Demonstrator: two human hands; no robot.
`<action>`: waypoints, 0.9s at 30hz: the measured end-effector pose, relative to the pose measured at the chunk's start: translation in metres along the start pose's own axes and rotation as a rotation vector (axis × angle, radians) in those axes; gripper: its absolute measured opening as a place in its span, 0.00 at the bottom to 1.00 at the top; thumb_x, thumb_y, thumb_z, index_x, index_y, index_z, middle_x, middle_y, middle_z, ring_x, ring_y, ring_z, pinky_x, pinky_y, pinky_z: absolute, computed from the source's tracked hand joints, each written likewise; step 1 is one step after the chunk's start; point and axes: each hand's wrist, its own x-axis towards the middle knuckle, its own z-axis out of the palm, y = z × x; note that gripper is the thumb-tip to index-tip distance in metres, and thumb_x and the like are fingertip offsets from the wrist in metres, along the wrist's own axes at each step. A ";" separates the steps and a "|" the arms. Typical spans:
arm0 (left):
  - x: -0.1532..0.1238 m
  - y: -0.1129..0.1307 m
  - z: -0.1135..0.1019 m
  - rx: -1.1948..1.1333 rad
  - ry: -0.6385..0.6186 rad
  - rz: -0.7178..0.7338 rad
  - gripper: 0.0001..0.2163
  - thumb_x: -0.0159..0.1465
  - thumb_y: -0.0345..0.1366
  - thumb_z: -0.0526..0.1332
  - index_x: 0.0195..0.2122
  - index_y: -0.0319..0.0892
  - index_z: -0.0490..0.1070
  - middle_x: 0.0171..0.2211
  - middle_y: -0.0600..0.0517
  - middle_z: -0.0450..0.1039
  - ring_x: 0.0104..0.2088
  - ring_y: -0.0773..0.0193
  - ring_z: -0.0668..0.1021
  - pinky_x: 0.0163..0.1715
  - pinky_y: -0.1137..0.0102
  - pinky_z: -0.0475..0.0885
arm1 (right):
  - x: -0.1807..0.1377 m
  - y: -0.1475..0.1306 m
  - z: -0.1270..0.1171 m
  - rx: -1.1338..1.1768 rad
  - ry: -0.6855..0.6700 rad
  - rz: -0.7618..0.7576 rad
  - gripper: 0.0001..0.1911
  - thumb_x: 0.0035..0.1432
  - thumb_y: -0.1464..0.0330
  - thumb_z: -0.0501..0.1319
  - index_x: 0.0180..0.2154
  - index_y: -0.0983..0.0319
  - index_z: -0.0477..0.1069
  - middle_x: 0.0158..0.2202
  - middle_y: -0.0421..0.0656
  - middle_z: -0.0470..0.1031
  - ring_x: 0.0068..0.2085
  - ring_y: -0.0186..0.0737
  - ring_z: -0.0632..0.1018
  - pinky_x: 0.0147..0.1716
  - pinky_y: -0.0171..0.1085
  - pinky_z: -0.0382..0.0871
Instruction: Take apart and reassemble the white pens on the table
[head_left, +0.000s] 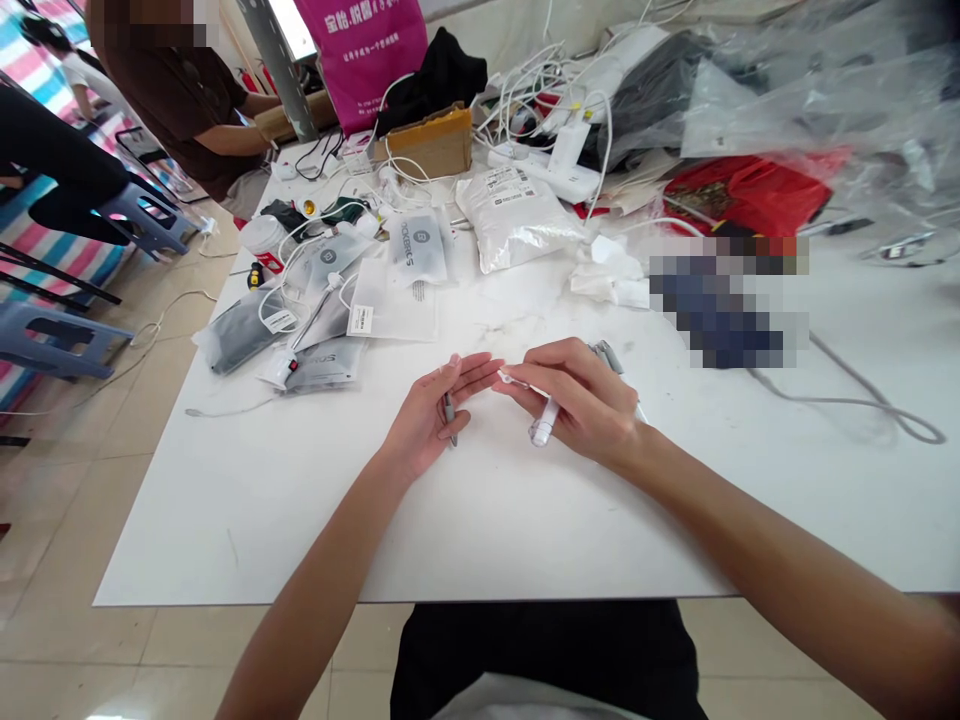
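Observation:
My left hand (429, 420) is palm-up above the white table, some fingers stretched out and others curled round a slim grey pen-like object (450, 412). Close beside it, my right hand (589, 395) pinches a small white piece (510, 378) between its fingertips, near the left fingertips. A white tube with a clear end (545, 424) is tucked in the same right hand and sticks out below the fingers. Just behind the right hand shows a grey object (609, 356), mostly hidden by it.
Frosted pouches (327, 362) and a white stick-like device (311, 325) lie at the left. Behind are a plastic-wrapped packet (517, 220), a cardboard box (431, 142), tangled white cables (517, 95) and a pink bag (367, 60). A grey cable (847, 400) lies right. Another person (176, 110) sits back left.

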 end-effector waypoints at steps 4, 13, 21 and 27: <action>-0.001 0.000 0.001 -0.006 0.000 0.006 0.19 0.72 0.49 0.65 0.54 0.40 0.82 0.61 0.39 0.77 0.58 0.54 0.79 0.15 0.79 0.58 | -0.002 0.000 0.001 0.009 0.003 0.010 0.20 0.64 0.73 0.71 0.56 0.56 0.75 0.41 0.44 0.80 0.32 0.36 0.79 0.29 0.36 0.75; 0.000 -0.001 -0.001 -0.028 -0.029 0.006 0.19 0.72 0.49 0.64 0.54 0.40 0.81 0.62 0.39 0.77 0.61 0.52 0.78 0.15 0.78 0.57 | -0.003 -0.001 0.002 0.025 0.027 -0.006 0.22 0.62 0.73 0.73 0.56 0.56 0.77 0.39 0.44 0.79 0.32 0.37 0.78 0.28 0.37 0.74; -0.002 0.000 0.000 -0.032 -0.032 0.010 0.19 0.72 0.50 0.64 0.53 0.41 0.82 0.62 0.39 0.77 0.62 0.51 0.78 0.15 0.78 0.58 | -0.002 -0.002 0.001 0.030 0.024 -0.022 0.23 0.59 0.74 0.74 0.55 0.60 0.78 0.38 0.44 0.78 0.32 0.37 0.77 0.28 0.38 0.74; -0.001 0.000 0.000 -0.035 -0.033 0.015 0.19 0.72 0.50 0.65 0.53 0.41 0.82 0.62 0.39 0.77 0.62 0.51 0.78 0.15 0.78 0.58 | -0.006 -0.001 0.001 0.015 0.009 0.003 0.24 0.60 0.71 0.74 0.57 0.56 0.77 0.39 0.43 0.79 0.32 0.37 0.77 0.28 0.39 0.74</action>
